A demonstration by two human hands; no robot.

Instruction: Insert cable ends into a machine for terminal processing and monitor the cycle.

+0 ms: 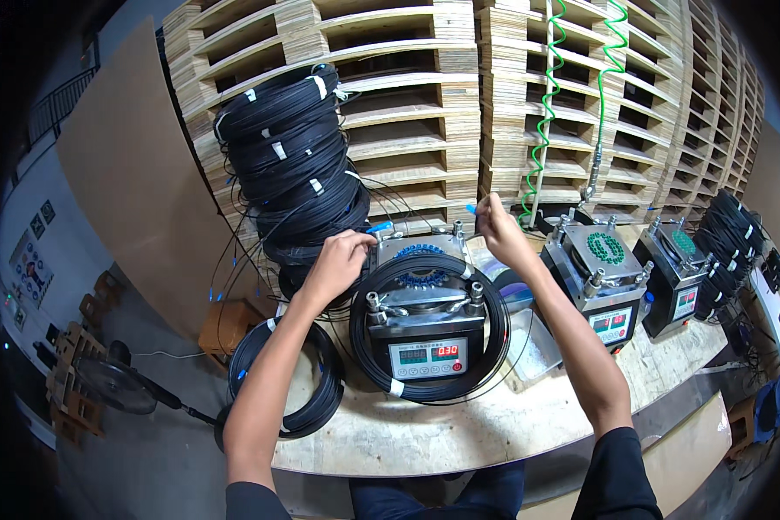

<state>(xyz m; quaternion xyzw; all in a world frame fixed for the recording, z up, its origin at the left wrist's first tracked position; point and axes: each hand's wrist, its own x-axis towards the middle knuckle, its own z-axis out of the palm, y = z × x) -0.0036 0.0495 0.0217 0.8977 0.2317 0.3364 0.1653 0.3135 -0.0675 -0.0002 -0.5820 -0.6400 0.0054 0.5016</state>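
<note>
In front of me stands a metal bench machine (pixel 429 332) with a lit red display and a ring of blue connectors on its top plate. A coil of black cable (pixel 396 387), bound with white ties, hangs around it. My left hand (pixel 342 260) is closed in a pinch at the machine's upper left corner, on a blue connector (pixel 379 227). Raised beyond the machine's upper right corner, my right hand (pixel 501 230) pinches another small blue connector (pixel 471 209); its tip sticks out to the left of the fingers.
A tall stack of black cable coils (pixel 290 165) rises behind my left hand. Another coil (pixel 325 381) lies at the table's left. Two similar machines, one nearer (pixel 602 290) and one farther (pixel 674 277), stand right. A clear tray (pixel 531 347) sits between machines. Wooden pallets (pixel 399 104) line the back.
</note>
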